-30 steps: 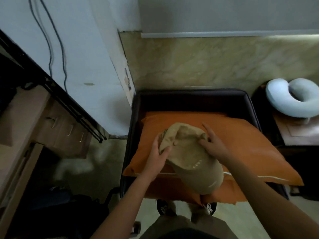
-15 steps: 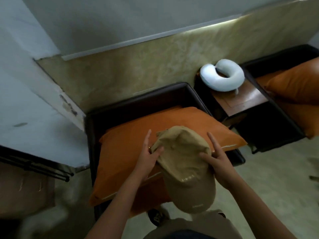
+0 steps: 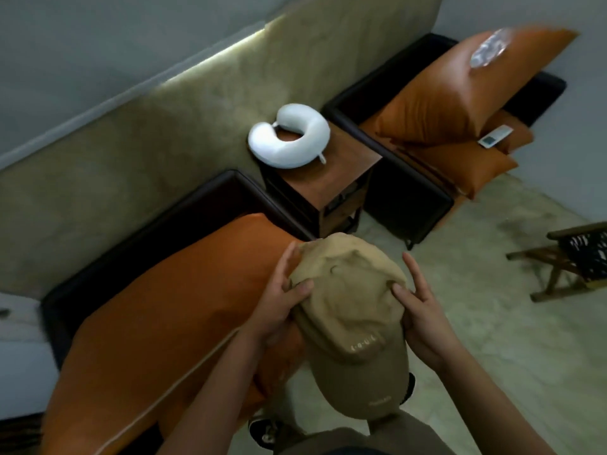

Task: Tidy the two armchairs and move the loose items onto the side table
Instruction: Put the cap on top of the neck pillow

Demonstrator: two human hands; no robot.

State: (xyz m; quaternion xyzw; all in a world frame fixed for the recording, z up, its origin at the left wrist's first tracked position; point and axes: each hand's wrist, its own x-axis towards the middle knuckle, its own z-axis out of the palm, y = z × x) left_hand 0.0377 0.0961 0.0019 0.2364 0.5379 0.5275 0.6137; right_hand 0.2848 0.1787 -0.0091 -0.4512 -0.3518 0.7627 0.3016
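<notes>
Stood between two dark armchairs: side table, bearing a white neck pillow. Held up over the near orange cushion: tan cap, gripped by left hand and right hand.

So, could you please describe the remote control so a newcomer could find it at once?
Find the far armchair, right of the side table. On its stacked orange cushions lies the remote control: small, flat, white, unlike the crinkly clear plastic item higher up.
</notes>
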